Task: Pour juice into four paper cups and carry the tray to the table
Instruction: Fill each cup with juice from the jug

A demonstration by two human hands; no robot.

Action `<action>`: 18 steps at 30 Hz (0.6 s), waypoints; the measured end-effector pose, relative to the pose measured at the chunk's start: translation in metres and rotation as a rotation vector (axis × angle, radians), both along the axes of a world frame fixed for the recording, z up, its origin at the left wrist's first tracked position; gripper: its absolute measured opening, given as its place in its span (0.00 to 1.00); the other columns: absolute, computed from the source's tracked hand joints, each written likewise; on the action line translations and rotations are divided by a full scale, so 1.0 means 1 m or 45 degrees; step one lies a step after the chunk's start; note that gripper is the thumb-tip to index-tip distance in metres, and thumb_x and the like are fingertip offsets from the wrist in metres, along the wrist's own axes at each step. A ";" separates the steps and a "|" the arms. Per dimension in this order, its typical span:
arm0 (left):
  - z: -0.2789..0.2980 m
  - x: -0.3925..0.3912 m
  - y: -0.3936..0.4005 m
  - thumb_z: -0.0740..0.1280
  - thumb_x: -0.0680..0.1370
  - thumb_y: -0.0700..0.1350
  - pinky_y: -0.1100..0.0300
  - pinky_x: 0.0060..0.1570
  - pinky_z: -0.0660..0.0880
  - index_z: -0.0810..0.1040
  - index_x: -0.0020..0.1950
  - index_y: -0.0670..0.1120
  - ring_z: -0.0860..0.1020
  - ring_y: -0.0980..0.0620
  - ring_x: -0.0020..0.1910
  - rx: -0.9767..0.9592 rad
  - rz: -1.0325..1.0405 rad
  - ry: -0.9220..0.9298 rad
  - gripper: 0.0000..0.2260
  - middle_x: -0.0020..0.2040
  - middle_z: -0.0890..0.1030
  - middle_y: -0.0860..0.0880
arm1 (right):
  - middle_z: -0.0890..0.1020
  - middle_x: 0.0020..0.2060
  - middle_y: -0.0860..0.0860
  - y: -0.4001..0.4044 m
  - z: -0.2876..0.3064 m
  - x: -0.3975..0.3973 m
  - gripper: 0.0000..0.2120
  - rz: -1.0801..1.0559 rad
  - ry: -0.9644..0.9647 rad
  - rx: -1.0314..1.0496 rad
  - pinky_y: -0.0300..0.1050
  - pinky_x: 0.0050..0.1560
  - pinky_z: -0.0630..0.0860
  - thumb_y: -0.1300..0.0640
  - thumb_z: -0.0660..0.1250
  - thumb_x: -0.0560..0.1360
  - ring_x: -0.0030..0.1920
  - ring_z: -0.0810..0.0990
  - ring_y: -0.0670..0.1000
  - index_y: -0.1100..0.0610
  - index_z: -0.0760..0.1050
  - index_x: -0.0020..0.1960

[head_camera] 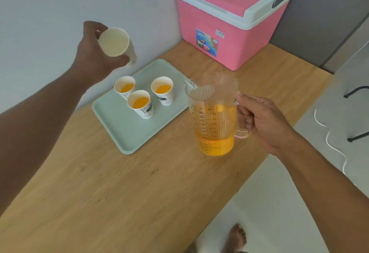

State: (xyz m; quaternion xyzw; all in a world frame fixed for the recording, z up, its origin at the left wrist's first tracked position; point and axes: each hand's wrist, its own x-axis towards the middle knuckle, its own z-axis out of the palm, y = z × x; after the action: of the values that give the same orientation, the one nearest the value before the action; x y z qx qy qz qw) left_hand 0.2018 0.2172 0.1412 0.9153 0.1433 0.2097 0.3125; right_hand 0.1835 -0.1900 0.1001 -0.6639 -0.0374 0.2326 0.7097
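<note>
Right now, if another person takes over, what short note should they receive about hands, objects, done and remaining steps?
Left hand: holds an empty paper cup in the air, above the tray's far left.
Right hand: grips the handle of the jug, which still holds some juice.
Tray: on the wooden counter, carrying three filled cups.
Left: fill the fourth cup, set it on the tray, carry the tray to the table.
</note>
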 end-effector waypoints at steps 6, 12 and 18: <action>-0.016 -0.066 -0.056 0.81 0.68 0.46 0.61 0.52 0.77 0.64 0.66 0.59 0.78 0.55 0.56 -0.179 -0.071 -0.034 0.35 0.61 0.74 0.53 | 0.59 0.29 0.50 -0.009 0.010 -0.002 0.24 0.083 -0.044 -0.007 0.41 0.31 0.59 0.50 0.65 0.84 0.30 0.59 0.49 0.53 0.61 0.33; -0.064 -0.103 -0.118 0.82 0.68 0.44 0.66 0.50 0.76 0.66 0.67 0.59 0.78 0.60 0.54 -0.332 -0.138 0.031 0.35 0.57 0.76 0.61 | 0.56 0.30 0.51 -0.034 0.017 -0.013 0.24 0.095 -0.068 -0.057 0.40 0.30 0.57 0.52 0.65 0.84 0.29 0.57 0.48 0.53 0.58 0.34; -0.105 -0.109 -0.174 0.83 0.68 0.45 0.65 0.51 0.76 0.67 0.70 0.57 0.78 0.61 0.56 -0.458 -0.221 0.134 0.37 0.59 0.77 0.59 | 0.59 0.28 0.48 -0.071 0.020 -0.022 0.27 0.094 -0.075 -0.258 0.44 0.31 0.55 0.50 0.67 0.83 0.30 0.55 0.50 0.49 0.60 0.29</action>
State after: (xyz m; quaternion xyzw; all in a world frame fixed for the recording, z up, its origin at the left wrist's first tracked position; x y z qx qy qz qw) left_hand 0.0928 0.0432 0.0365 0.8633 0.1151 0.1049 0.4800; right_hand 0.1614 -0.2612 0.1201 -0.7370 -0.0590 0.2415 0.6285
